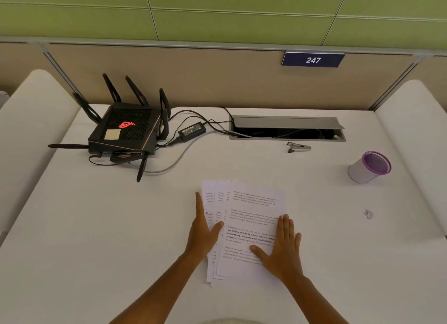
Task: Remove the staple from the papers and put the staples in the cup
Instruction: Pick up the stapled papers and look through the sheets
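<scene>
A fanned stack of printed papers (pixel 251 207) lies on the white desk in front of me. My left hand (pixel 202 234) stands on its edge against the stack's left side, fingers straight. My right hand (pixel 283 246) lies flat, palm down, on the stack's lower right part. Neither hand holds anything. A staple remover (pixel 298 147) lies beyond the papers, near the cable hatch. The white cup with a purple rim (pixel 369 167) stands at the far right. I cannot make out any staple on the papers.
A black router (pixel 125 130) with antennas, a power adapter (pixel 191 131) and cables sit at the back left. An open cable hatch (pixel 285 127) is set into the desk at the back. A small crumpled scrap (pixel 368 214) lies at the right.
</scene>
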Available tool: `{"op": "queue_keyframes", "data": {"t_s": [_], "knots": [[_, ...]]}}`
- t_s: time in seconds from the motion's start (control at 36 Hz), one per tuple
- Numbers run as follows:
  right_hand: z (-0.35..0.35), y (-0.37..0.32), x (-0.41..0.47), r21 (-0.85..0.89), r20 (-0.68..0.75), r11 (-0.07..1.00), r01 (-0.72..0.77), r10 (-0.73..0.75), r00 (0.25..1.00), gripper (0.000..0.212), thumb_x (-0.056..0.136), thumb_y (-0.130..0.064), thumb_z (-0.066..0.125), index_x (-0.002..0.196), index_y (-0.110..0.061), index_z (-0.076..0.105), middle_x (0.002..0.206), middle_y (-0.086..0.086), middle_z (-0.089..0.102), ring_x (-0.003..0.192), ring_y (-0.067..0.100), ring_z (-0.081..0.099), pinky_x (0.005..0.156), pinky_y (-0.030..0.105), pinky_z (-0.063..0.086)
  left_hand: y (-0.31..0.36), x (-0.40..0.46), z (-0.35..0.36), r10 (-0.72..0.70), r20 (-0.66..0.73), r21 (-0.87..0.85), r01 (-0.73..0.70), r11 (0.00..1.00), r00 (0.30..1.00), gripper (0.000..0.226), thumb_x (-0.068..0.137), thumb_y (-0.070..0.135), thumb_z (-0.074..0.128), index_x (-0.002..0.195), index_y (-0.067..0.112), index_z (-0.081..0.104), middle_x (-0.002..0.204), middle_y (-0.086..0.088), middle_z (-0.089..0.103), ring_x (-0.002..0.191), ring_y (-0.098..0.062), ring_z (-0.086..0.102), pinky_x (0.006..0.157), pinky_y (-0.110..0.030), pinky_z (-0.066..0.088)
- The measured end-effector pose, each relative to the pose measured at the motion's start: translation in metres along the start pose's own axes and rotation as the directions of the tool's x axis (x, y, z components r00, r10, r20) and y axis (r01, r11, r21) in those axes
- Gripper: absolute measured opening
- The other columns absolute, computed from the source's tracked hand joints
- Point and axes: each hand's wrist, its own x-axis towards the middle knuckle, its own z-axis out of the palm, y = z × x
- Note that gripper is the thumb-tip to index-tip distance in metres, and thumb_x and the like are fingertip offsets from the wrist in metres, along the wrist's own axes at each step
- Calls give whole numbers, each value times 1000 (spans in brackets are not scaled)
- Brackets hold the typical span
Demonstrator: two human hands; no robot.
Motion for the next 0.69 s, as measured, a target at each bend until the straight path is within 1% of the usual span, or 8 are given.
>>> {"op": "queue_keyframes", "data": {"t_s": [0.06,0.19,0.28,0.42,0.5,0.56,0.61,0.69], "knots": [[0,-3,0,26,11,1000,5,-5,1000,136,80,-85,56,161,-11,-25,172,6,-26,159,23,-24,129,50,-11,-1,-7,5,-33,19,14,33,999,999,112,102,16,71,168,40,-16,166,4,45,134,-12,59,92,-26,62],[4,-14,0,81,17,996,43,-44,999,132,84,-73,64,162,-11,-22,173,5,-22,160,23,-21,131,47,-7,1,-14,12,-72,16,15,72,997,997,107,102,21,72,170,38,-9,165,7,45,130,-9,57,98,-38,64],[8,-22,-1,122,22,991,61,-64,998,132,83,-70,68,163,-12,-20,174,4,-20,160,23,-19,132,45,-4,2,-14,14,-73,28,-1,73,997,997,104,100,19,74,171,38,0,165,10,45,141,-16,57,106,-47,61],[14,-32,0,145,39,986,82,-88,995,132,82,-72,67,163,-13,-19,174,2,-20,160,22,-19,132,44,-2,-1,-16,19,-79,36,-10,79,997,996,89,99,15,74,168,34,21,156,11,51,137,-10,55,103,-29,56],[14,-35,-1,191,53,976,103,-115,992,130,83,-69,69,164,-15,-17,174,-1,-17,161,20,-15,133,44,3,-3,-20,19,-92,27,-29,93,995,995,73,100,11,71,161,29,33,149,7,57,135,-17,60,87,-14,59],[10,-37,-4,309,55,947,84,-106,993,123,85,-61,73,165,-22,-13,175,-7,-9,162,17,-2,131,43,18,-2,-24,18,-100,13,-52,100,994,995,66,101,9,70,154,30,38,141,9,59,127,-13,63,75,-6,57],[5,-39,-9,450,13,893,28,-38,999,115,88,-48,77,166,-29,-5,175,-10,5,159,15,18,125,41,33,0,-28,14,-102,-6,-83,102,991,995,61,100,8,71,147,34,41,135,11,61,117,-4,64,71,-5,56],[-5,-40,-13,608,-83,786,-114,206,975,104,87,-39,81,166,-33,13,167,1,31,150,24,37,119,46,40,3,-32,7,-113,-33,-147,107,983,993,58,100,10,73,141,36,42,129,13,64,112,-7,68,69,-11,59]]}}
